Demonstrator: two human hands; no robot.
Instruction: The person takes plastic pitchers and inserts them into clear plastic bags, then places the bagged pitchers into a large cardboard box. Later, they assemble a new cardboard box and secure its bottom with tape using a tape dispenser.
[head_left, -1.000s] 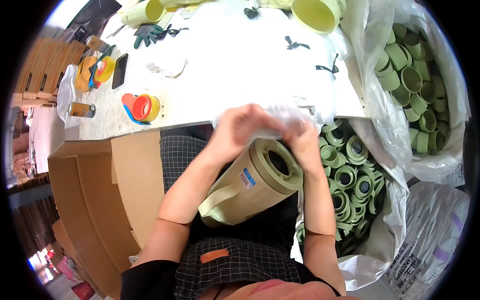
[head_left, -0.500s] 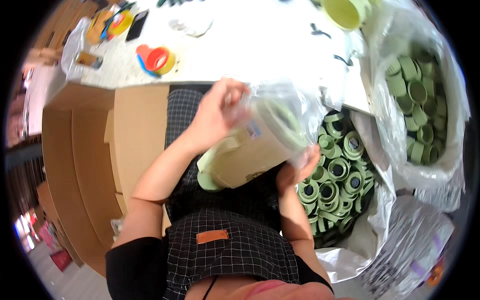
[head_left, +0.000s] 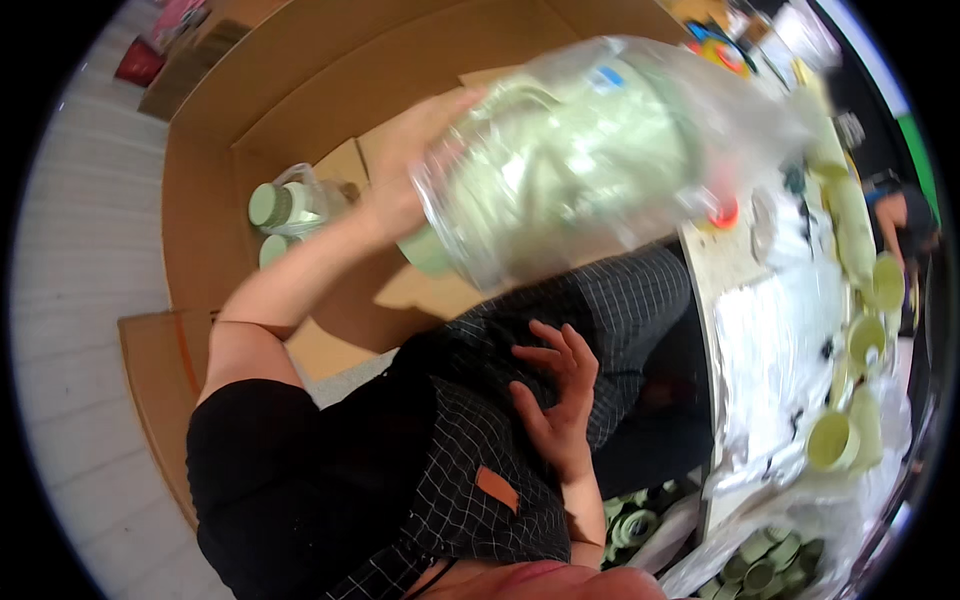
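My left hand (head_left: 415,165) is closed on a large pale green jug (head_left: 590,150) and holds it tilted over an open cardboard box. A clear plastic bag (head_left: 730,110) covers the jug, loose and crumpled past its wide end. Part of the left fingers is hidden behind the bag and blurred. My right hand (head_left: 560,395) is empty, fingers apart, in front of my black checked apron (head_left: 470,440). Inside the cardboard box (head_left: 200,210) stand bagged containers with green lids (head_left: 270,205), close to my left forearm.
At the right runs a white worktable (head_left: 740,240) with a stack of clear bags (head_left: 780,360) and green cups (head_left: 832,440). Sacks of green parts (head_left: 635,525) stand at the lower right. Another person (head_left: 905,225) is at the far right.
My view and body have turned left toward the cardboard box. The jug, then held between both hands, has moved over the box in my left hand, inside the bag. My right hand has let go.
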